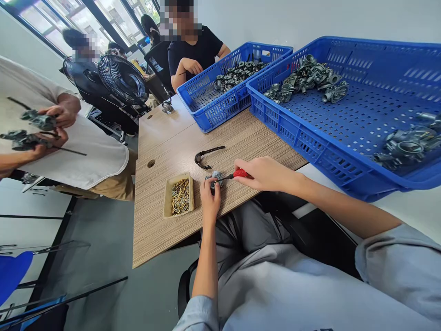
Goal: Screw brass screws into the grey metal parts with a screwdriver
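Observation:
My right hand is closed around the red handle of a screwdriver, whose shaft points left. Its tip reaches a small grey metal carburetor on the table near the front edge. The fingers of my left hand grip that carburetor from the left and partly hide it. Just left of my left hand stands a cream plastic box holding many small brass-coloured parts. Behind the carburetor lies a black wristwatch with its strap spread out.
Two blue crates, one at the back and a larger one at the right, hold carburetors. Another carburetor sits at the far table edge. A co-worker sits behind; a person at left holds two carburetors. A fan stands beyond.

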`<state>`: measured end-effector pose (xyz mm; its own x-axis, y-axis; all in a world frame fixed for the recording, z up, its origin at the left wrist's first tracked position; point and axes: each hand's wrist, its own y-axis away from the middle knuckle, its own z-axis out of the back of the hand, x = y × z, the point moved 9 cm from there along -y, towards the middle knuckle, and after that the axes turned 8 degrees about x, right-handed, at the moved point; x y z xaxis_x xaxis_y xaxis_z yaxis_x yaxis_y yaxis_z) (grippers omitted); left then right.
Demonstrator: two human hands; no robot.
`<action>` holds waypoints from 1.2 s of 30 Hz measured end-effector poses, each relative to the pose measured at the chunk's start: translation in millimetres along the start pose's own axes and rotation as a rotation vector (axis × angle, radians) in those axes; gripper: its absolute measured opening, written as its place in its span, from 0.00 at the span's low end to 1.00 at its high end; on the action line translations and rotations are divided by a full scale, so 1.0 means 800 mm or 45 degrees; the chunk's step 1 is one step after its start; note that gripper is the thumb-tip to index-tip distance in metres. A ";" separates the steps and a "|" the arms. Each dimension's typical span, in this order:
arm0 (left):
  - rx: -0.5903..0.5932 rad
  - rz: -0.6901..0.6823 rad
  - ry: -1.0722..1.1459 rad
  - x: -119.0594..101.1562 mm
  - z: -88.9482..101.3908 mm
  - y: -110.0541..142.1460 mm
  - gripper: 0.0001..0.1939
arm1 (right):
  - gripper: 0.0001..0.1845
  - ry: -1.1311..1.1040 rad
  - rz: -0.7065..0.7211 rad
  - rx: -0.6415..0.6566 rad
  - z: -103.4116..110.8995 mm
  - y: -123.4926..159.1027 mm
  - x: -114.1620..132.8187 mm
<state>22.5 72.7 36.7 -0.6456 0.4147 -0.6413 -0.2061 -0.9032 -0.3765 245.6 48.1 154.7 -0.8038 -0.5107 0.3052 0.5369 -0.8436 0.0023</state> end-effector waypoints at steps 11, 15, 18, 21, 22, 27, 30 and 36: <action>-0.007 0.008 -0.024 0.001 0.000 0.001 0.13 | 0.15 -0.024 -0.004 0.008 -0.001 0.000 -0.003; -0.014 0.005 -0.024 0.002 0.000 0.001 0.13 | 0.15 -0.035 -0.001 0.006 -0.002 -0.001 -0.004; -0.009 0.013 -0.025 0.003 0.000 0.001 0.12 | 0.14 -0.048 0.005 -0.001 -0.002 -0.001 -0.004; -0.010 0.018 -0.026 0.003 0.000 0.000 0.11 | 0.14 -0.063 0.001 -0.002 -0.003 -0.001 -0.005; -0.013 0.018 -0.026 0.003 0.000 0.000 0.11 | 0.14 -0.068 0.000 0.001 -0.003 -0.001 -0.006; -0.027 0.027 -0.025 0.006 0.001 0.001 0.10 | 0.15 -0.077 -0.002 0.006 -0.006 -0.002 -0.007; -0.034 0.027 -0.013 0.007 0.001 0.001 0.10 | 0.15 -0.074 0.003 0.001 -0.007 -0.003 -0.007; -0.048 0.024 -0.017 0.005 0.003 0.001 0.10 | 0.14 -0.081 0.002 0.008 -0.009 -0.003 -0.007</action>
<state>18.1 73.3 34.9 -0.6589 0.3960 -0.6396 -0.1661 -0.9058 -0.3897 246.9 52.2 145.8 -0.7852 -0.5000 0.3654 0.5397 -0.8418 0.0078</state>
